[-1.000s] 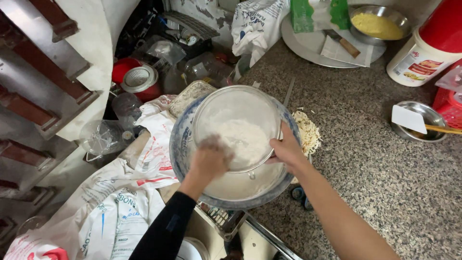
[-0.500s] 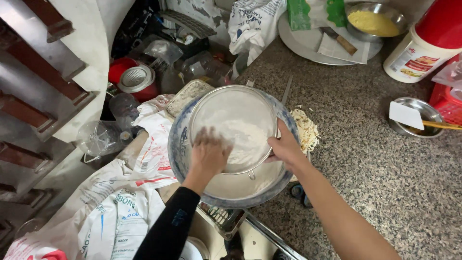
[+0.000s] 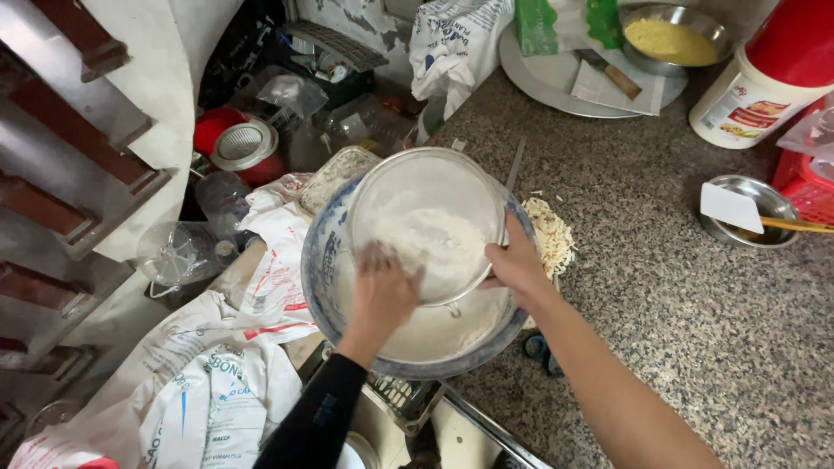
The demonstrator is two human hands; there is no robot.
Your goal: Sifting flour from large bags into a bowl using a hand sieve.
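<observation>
My left hand [image 3: 382, 291] presses fingers into flour inside the sieve [image 3: 426, 224]; my right hand [image 3: 514, 265] fingers grip its rim. Sieve sits over the blue-patterned bowl [image 3: 323, 260]. Beyond the bowl, shredded cheese [image 3: 552, 234] lies on the desk [image 3: 660, 260].

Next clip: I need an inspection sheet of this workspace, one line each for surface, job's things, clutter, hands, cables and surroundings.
Surface: speckled grey granite counter, with a pile of pale shreds beside the bowl.
Job's things: round sieve holding white flour above a blue-patterned white bowl that has flour in it.
Clutter: red-capped white bottle, metal bowl of yellow powder, small steel dish with a white card, printed white sacks.
Hands: left hand over the sieve's near rim, fingers in the flour; right hand grips the sieve's right rim.
Cables: nothing seen.
Surroundings: clear plastic bottles and a red container at left.
</observation>
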